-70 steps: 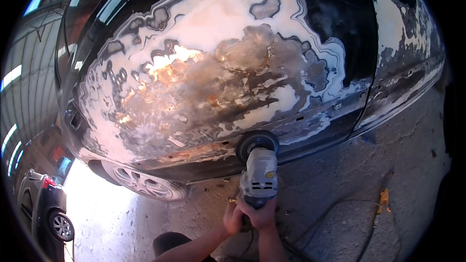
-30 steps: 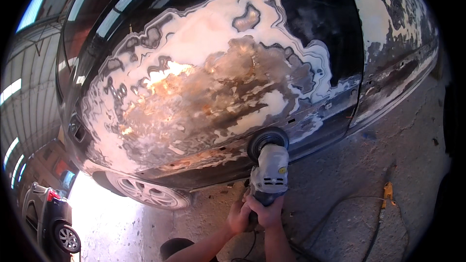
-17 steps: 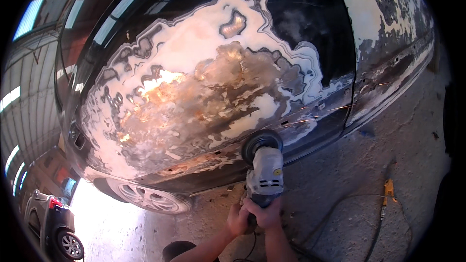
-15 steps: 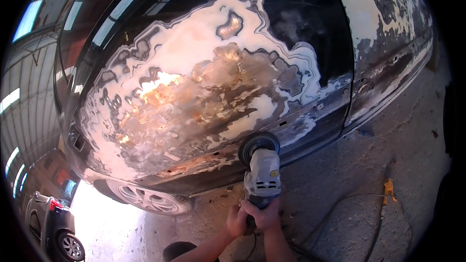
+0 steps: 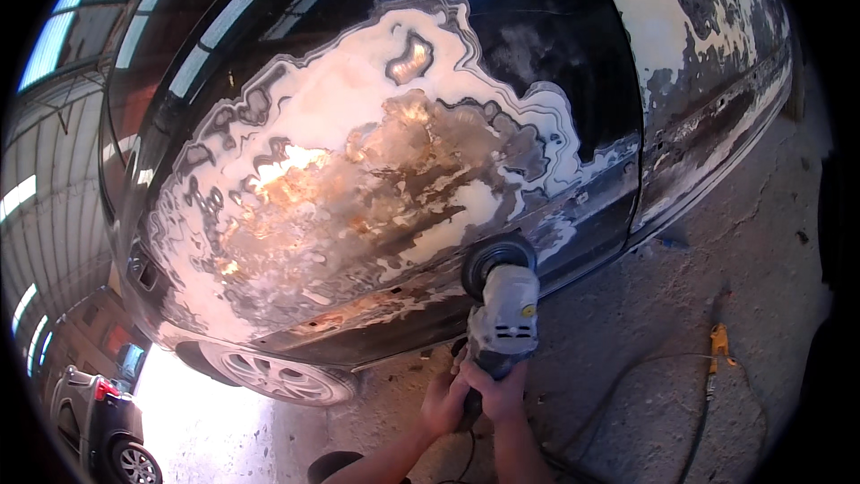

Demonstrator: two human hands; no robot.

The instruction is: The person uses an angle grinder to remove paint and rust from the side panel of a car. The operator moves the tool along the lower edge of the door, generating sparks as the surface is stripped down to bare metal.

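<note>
A grey power polisher or sander [image 5: 508, 309] with a round black pad [image 5: 498, 262] is held in both hands. Its pad lies against the lower part of a dark car door [image 5: 573, 27], below a large sanded patch [image 5: 331, 81] of pale filler, grey layers and bare metal. My left hand [image 5: 445, 401] is closed at the left of the tool's rear end, near its handle. My right hand [image 5: 499, 387] wraps the rear of the body from the right. Part of the handle is hidden behind my fingers.
The neighbouring car panel [image 5: 667, 31] at the right is patchy too. A car wheel [image 5: 273, 376] stands at lower left. A yellow air-blow gun [image 5: 719, 347] and hose lie on the concrete floor [image 5: 618, 341]. Another dark car [image 5: 94, 421] stands far left.
The tool and both hands have shifted right along the lower door, its pad a little higher. My grip looks the same. The view has tilted slightly.
</note>
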